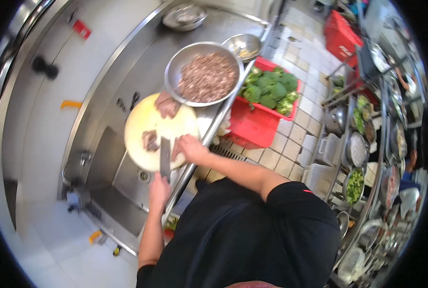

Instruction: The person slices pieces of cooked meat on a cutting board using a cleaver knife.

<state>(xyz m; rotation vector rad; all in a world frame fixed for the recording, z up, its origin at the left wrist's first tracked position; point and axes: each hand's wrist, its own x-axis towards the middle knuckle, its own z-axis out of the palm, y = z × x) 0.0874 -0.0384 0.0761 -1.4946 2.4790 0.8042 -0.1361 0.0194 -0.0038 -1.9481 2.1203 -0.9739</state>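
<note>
My left hand (pixel 159 188) is closed on the handle of a cleaver (pixel 165 158), whose blade lies over the round cutting board (pixel 139 113). Beside the blade, my right hand (pixel 191 148) has its fingers pressed on a piece of meat (pixel 177 151) near the board's right edge. A small pile of cut meat (pixel 150 140) sits left of the blade. Farther up the board is a larger chunk of meat (pixel 167 105). Just above the board stands a wide metal bowl (pixel 170 77) full of chopped meat (pixel 207 78).
Smaller metal bowls (pixel 185 17) (pixel 243 47) stand at the counter's far end. A red crate (pixel 252 126) with broccoli (pixel 271 88) is right of the counter. A sink (pixel 103 168) lies left. Racks with food bowls (pixel 354 186) line the right, with part of a person beyond.
</note>
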